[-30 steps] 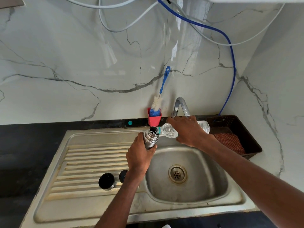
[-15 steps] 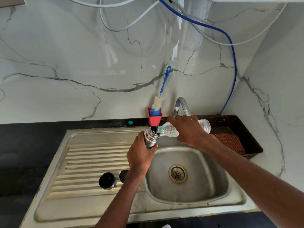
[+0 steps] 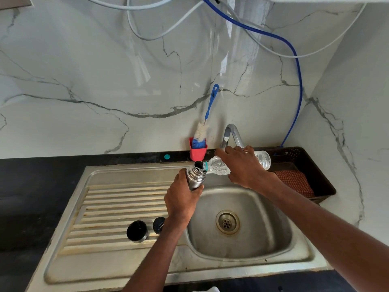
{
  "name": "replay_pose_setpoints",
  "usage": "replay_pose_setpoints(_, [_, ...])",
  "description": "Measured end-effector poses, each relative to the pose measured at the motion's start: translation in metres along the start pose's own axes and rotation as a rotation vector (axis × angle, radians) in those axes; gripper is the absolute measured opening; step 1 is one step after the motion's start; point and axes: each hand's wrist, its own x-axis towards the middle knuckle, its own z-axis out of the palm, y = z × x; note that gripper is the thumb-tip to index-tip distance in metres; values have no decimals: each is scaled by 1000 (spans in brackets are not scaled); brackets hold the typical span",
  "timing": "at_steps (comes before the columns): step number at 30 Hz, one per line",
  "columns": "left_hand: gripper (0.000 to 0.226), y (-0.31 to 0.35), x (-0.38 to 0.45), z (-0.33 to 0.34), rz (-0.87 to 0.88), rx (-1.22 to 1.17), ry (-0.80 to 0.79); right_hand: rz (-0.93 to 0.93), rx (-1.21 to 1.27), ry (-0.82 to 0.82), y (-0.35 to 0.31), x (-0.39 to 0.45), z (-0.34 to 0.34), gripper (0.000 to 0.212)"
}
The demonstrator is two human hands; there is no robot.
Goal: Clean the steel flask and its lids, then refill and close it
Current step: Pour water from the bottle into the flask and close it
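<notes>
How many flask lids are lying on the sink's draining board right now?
2. The larger steel cup lid lies on the ridged draining board; the smaller black stopper sits just right of it, partly hidden by the left hand's wrist.

text: none readable | labels: none legible on flask (image 3: 195, 175) or plastic bottle (image 3: 219, 165) | brands, numbers, signs: none

One head-worn camera, looking forward and down over the sink (image 3: 117, 268).

It sits close above the basin, both forearms reaching in from the bottom edge; its wide angle also takes in the marble wall (image 3: 84, 60) behind and the side wall on the right.
</notes>
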Motion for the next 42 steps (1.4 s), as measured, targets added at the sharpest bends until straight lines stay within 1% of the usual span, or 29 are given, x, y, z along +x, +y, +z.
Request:
replay_pose_setpoints(20, [55,-1,-1,-1,-7,-4,12,2,-20,26,-5,1,-2,77])
replay_pose_setpoints(42, [57,0,0,-3,-18,-32,12,-6,-25,17,-6,2,-8,84])
